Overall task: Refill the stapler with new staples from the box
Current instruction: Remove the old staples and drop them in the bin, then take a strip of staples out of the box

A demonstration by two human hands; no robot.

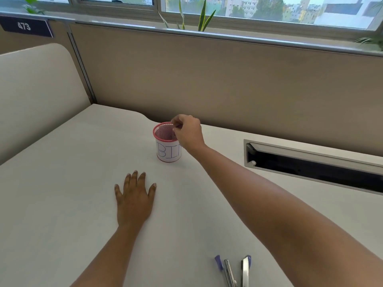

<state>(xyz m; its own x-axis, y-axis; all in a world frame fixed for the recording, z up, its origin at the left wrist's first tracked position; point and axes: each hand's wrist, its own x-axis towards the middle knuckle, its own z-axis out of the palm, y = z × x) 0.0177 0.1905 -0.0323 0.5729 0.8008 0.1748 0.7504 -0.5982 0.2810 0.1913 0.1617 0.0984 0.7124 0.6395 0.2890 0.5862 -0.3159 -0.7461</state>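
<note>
We find the right hand point(189, 131) reached out over the mesh cup point(167, 142), its fingers point(176, 126) pinched close together just above the cup's right rim; whether anything small is held in that pinch we cannot tell. The left hand point(134, 200) lies flat, palm down, on the worktop point(62, 204) nearer the wearer than the cup, fingers spread and holding nothing. The cup stands upright, pink-rimmed, of red mesh, with a white paper band round its lower wall bearing handwritten letters that read "BI" before the right wrist covers the rest. We see only mesh in the visible part of the cup's interior; the hand hides its right portion. At the bottom edge of the view, nearer the wearer than the cup and to its right, lies the stapler point(246, 270), of which only a metal arm with a purple tip shows. Just to its left rest two pens point(226, 270), one with a purple cap. A recessed cable tray point(310, 162) with a dark opening runs along the worktop to the right of the cup. The staple box is not identifiable in this view.
</note>
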